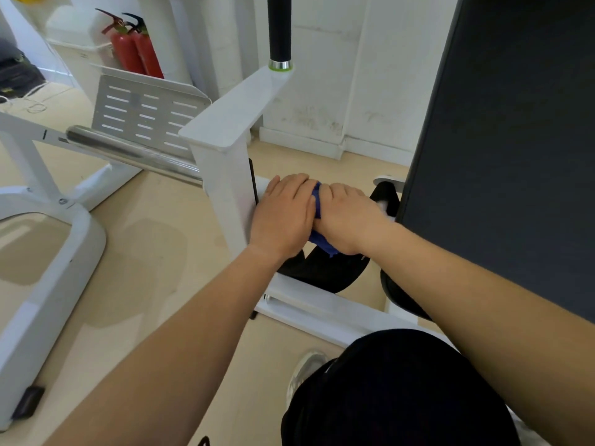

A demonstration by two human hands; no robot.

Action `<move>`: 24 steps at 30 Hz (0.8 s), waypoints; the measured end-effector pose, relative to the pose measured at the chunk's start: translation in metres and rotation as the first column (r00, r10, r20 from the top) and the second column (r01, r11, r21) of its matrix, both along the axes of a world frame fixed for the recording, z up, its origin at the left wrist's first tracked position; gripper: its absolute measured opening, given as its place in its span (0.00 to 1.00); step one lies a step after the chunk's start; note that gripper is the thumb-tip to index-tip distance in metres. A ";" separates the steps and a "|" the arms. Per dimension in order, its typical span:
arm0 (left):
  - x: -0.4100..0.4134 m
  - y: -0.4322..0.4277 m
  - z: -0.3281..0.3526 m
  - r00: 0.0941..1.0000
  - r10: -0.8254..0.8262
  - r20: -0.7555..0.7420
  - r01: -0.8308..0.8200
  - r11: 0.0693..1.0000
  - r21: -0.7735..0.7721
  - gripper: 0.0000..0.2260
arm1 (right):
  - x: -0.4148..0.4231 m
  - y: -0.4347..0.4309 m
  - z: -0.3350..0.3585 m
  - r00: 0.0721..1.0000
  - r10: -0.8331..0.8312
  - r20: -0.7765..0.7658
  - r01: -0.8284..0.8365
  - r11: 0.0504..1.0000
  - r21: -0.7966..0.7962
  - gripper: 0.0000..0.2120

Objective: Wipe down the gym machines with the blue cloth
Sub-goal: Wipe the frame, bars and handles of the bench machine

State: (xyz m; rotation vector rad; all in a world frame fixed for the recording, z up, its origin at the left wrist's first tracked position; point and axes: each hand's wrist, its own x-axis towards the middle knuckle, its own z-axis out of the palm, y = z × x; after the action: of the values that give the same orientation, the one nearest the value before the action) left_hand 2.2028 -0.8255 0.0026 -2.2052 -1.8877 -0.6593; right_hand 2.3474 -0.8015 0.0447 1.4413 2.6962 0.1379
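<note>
A white gym machine [225,123] with a black handle [279,27] and a chrome bar [128,149] stands ahead of me. Both my hands lie side by side low on it, just right of its white upright post. The blue cloth [318,204] shows as a strip between them and again below my right hand; most of it is hidden. My left hand [283,217] lies flat, fingers straight, pressing down beside the post. My right hand [347,217] covers the cloth with its fingers curled over it, above a black curved pad [325,268].
A large dark pad [515,140] fills the right side. A white frame base [48,252] lies on the beige floor at left. Two red fire extinguishers [135,49] and a slotted metal plate [145,114] stand at the back. My knee in black shorts [402,391] is below.
</note>
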 end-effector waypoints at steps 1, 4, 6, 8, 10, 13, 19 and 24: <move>0.001 -0.010 -0.008 1.000 -0.009 0.019 0.008 0.999 0.038 0.22 | 0.003 -0.010 -0.009 0.999 0.007 0.034 -0.011 0.993 0.114 0.32; 0.004 -0.026 -0.024 0.998 0.011 0.064 -0.016 0.997 0.074 0.22 | 0.006 -0.018 -0.015 0.998 0.038 0.057 -0.050 0.972 0.229 0.33; 0.006 -0.018 -0.018 0.994 0.042 0.098 -0.047 0.998 0.044 0.23 | 0.004 -0.008 -0.005 0.997 0.080 -0.013 -0.078 0.992 0.095 0.30; 0.005 -0.008 -0.009 0.993 0.067 0.095 -0.067 0.998 -0.007 0.24 | -0.002 0.011 0.012 0.996 0.050 -0.076 -0.064 0.978 -0.201 0.29; 0.002 -0.001 0.002 0.996 0.066 0.054 -0.063 0.996 -0.058 0.26 | -0.005 0.031 0.026 0.998 0.013 -0.068 -0.043 0.888 -0.458 0.29; 0.003 -0.004 0.002 0.994 0.099 0.043 -0.097 0.994 -0.044 0.22 | -0.005 0.043 0.026 0.993 -0.003 -0.119 -0.061 0.842 -0.535 0.27; 0.008 -0.038 -0.018 0.980 0.188 0.062 -0.187 0.982 -0.026 0.26 | -0.004 0.011 0.003 0.980 0.182 -0.081 -0.193 0.967 -0.168 0.38; 0.011 -0.008 0.005 0.955 0.277 0.109 -0.261 0.955 -0.140 0.29 | -0.025 0.046 0.035 0.972 0.024 -0.235 -0.172 0.754 -0.634 0.29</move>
State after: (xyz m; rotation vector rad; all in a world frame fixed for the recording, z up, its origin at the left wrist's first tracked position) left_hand 2.2139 -0.8332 0.0080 -1.9585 -2.2976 -0.6628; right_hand 2.3225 -0.7552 0.0796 1.1261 2.5460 -0.9177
